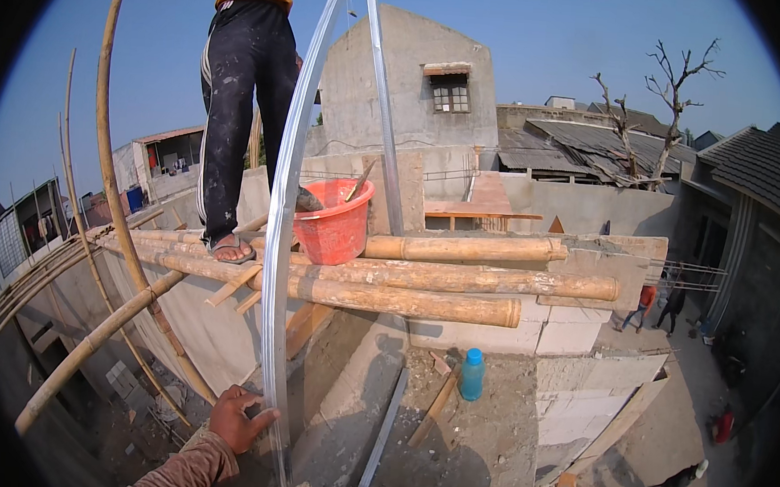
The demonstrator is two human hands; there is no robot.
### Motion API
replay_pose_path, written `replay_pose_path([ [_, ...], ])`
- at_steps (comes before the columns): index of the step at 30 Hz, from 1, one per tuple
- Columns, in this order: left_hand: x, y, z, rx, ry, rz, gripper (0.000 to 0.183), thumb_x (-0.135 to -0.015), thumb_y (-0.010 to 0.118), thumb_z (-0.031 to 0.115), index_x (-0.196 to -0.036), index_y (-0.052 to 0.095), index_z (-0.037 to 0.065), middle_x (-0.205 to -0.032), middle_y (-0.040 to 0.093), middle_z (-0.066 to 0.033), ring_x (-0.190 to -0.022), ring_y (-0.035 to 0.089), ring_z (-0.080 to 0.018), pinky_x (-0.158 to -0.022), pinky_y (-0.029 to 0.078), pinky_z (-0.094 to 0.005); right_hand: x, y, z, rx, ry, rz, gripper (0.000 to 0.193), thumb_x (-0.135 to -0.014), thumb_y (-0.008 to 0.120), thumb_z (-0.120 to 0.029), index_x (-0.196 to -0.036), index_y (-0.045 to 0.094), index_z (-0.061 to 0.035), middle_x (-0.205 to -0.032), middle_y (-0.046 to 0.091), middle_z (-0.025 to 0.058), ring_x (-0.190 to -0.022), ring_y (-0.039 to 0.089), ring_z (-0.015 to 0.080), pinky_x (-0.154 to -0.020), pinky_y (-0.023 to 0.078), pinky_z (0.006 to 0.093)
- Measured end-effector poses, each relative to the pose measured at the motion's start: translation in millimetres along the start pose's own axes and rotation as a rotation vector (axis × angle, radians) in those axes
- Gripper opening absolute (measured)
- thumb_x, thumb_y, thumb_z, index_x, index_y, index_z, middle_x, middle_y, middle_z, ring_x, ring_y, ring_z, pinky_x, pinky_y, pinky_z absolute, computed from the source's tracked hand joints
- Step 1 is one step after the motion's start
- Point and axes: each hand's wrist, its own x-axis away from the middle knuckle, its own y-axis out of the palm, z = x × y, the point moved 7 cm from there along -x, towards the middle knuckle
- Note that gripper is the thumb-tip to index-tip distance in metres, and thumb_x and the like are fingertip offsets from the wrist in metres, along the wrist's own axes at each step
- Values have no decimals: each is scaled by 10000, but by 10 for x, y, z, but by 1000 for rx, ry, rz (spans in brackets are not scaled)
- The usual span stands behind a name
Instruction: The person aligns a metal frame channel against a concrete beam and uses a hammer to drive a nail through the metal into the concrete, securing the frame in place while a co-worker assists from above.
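My left hand (238, 420) is at the lower left, its sleeved forearm coming in from the bottom edge. The fingers are curled and the thumb lies against the edge of a long shiny metal profile (280, 237), near its lower end. This profile stands nearly upright, slightly bowed, and runs out of the top of the picture. A second metal profile (382, 109) slants behind it. One more thin metal strip (381, 439) lies along the concrete to the right of the hand. My right hand does not show.
A person in dark trousers (247, 101) stands on bamboo poles (442, 276) beside a red bucket (337, 231) with a tool in it. A blue bottle (472, 378) and a wooden strip (436, 409) rest on the rough ledge. Beyond the block wall (567, 415), the ground drops, with people below.
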Motion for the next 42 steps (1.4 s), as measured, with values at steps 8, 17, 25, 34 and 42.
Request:
replay_pose_path([
  [8, 0, -1, -6, 0, -2, -2, 389, -765, 839, 323, -961, 729, 5, -897, 604, -158, -872, 609, -303, -794, 487, -382, 98, -48, -53, -49, 21, -18, 639, -784, 693, -521, -1033, 701, 67, -967, 709, 250, -888, 705, 369, -769, 547, 449],
  [17, -8, 10, -34, -21, 33, 53, 410, -727, 850, 337, -943, 734, 9, -844, 598, -140, -828, 604, -296, -756, 491, -377, 52, 22, -7, 3, -25, 0, 584, -814, 693, -495, -1004, 705, 57, -922, 713, 229, -821, 711, 335, -705, 551, 444],
  [25, -4, 17, -55, -2, 0, 30, 423, -731, 850, 350, -948, 733, 6, -847, 597, -132, -835, 600, -291, -764, 488, -375, -169, 58, -26, 41, -31, -13, 619, -832, 660, -544, -1066, 691, 29, -1044, 676, 233, -960, 655, 348, -815, 504, 453],
  [34, -22, 0, -9, 22, 23, 51, 397, -733, 850, 330, -950, 734, 18, -843, 585, -129, -823, 595, -287, -750, 485, -378, -178, 78, 20, 73, 37, -109, 708, -842, 609, -623, -1156, 671, 9, -1209, 622, 262, -1156, 578, 390, -987, 437, 471],
  [42, -59, 86, -54, 64, 31, -19, 356, -800, 813, 294, -1021, 731, 27, -866, 574, -108, -830, 585, -253, -757, 468, -366, -26, -8, 57, 109, 55, -61, 723, -832, 646, -593, -1115, 646, 72, -1146, 638, 300, -1115, 604, 439, -949, 470, 490],
])
